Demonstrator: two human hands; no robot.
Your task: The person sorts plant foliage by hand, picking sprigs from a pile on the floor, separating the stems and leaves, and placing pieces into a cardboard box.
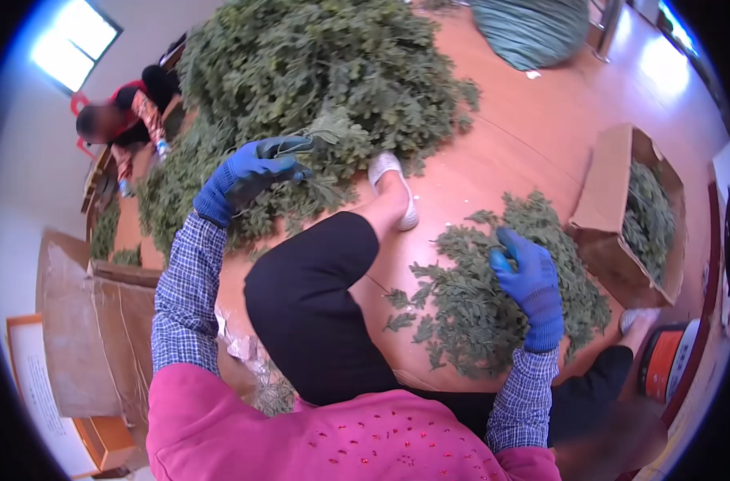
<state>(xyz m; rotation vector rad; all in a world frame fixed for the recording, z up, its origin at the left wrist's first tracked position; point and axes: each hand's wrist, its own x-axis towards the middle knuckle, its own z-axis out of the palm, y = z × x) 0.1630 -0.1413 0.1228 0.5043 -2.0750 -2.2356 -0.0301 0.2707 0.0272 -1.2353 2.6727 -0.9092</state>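
Observation:
My left hand point(262, 167), in a blue glove with dark fingers, is raised at the edge of a big heap of green leafy sprigs point(317, 64). Its fingers are closed around the thin stems of a paler leafy sprig point(333, 135). My right hand point(529, 280), gloved the same way, hovers over a smaller pile of leafy sprigs point(469, 301) on the floor. Its thumb and forefinger are bent and apart, with nothing visible between them; the other fingers are partly hidden.
An open cardboard box point(594, 188) holding more sprigs stands at right. Another person point(132, 112) bends by the heap at upper left. A green bundle point(533, 32) lies at the top, a large brown carton point(92, 329) at left. My shoe point(391, 167) touches the big heap.

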